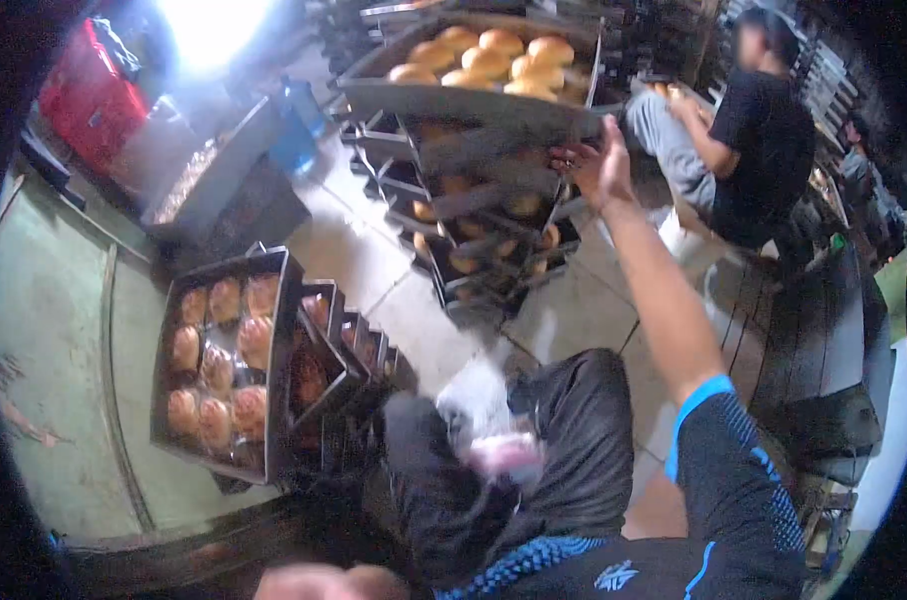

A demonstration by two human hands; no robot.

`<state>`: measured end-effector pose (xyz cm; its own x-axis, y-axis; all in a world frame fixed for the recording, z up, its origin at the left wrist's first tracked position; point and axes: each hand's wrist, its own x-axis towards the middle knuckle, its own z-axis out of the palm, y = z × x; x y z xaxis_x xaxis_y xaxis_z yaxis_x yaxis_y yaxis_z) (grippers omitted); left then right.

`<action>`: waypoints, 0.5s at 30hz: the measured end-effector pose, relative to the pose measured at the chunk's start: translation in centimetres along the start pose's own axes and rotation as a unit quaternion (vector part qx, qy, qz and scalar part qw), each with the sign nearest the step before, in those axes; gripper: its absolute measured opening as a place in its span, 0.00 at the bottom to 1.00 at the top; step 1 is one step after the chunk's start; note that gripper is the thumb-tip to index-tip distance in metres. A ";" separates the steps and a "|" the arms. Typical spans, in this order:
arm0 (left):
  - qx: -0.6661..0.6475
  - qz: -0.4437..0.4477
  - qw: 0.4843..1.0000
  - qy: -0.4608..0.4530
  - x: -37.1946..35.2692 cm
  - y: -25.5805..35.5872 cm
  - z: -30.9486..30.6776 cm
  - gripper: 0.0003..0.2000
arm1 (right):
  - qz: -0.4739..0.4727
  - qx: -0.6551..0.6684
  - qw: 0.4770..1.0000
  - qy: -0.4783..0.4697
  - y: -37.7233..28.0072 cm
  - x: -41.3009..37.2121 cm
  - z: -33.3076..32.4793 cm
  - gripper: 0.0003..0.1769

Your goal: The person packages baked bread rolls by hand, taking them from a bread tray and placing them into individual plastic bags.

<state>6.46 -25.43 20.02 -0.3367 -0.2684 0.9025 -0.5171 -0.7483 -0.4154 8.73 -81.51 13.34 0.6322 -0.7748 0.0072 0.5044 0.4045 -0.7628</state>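
Dark stacked trays (pixel 474 108) partly hide lower buns (pixel 551 237).

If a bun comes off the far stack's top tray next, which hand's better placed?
Right, I'd say. The right hand is raised by the near right corner of the top tray, fingers spread. The left hand is low at the picture's bottom edge, much farther away.

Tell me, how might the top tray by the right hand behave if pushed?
The tray looks stiff: its dark walls stand straight. Shoved, it could slide or tip, since it sits atop a tall stack. The buns might shift inside, being rounded with gaps among them.
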 end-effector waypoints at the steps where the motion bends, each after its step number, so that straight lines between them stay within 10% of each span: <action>1: -0.194 -0.208 0.955 -0.087 -3.4 3.4 1.5 0.14 | -0.042 0.001 0.999 0.017 2.5 -1.0 -2.9 0.27; 4: -0.435 -0.479 0.729 -0.222 -9.2 10.4 4.2 0.11 | -0.034 -0.189 0.963 0.187 12.0 -6.1 -9.3 0.22; 7: -0.419 -0.529 0.615 -0.409 -12.9 14.4 7.5 0.12 | 0.313 -0.456 0.833 0.008 30.7 -5.1 -28.3 0.17; 8: -0.420 -0.519 0.590 -0.454 -14.4 15.5 8.9 0.12 | 0.224 -0.606 0.762 -0.032 33.1 -7.6 -27.6 0.20; 9: -0.433 -0.501 0.583 -0.471 -16.2 16.5 10.1 0.13 | 0.131 -0.745 0.652 -0.043 35.4 -10.3 -26.8 0.25; 12: -0.406 -0.370 0.651 -0.524 -19.3 18.2 14.1 0.13 | 0.313 -0.727 0.576 -0.205 38.6 -11.7 -24.9 0.25; 13: -0.386 -0.344 0.696 -0.499 -20.2 18.3 15.6 0.13 | 0.317 -0.712 0.574 -0.249 39.5 -11.3 -23.5 0.25; 15: -0.370 -0.452 0.614 -0.531 -21.6 18.1 16.3 0.12 | 0.277 -0.701 0.604 -0.259 43.3 -9.6 -20.8 0.33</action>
<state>17.17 -43.05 -5.17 0.8508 -0.4846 0.2031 -0.4629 -0.5082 0.7263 12.30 -66.66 -33.23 0.7578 -0.3075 -0.5756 -0.6334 -0.5587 -0.5354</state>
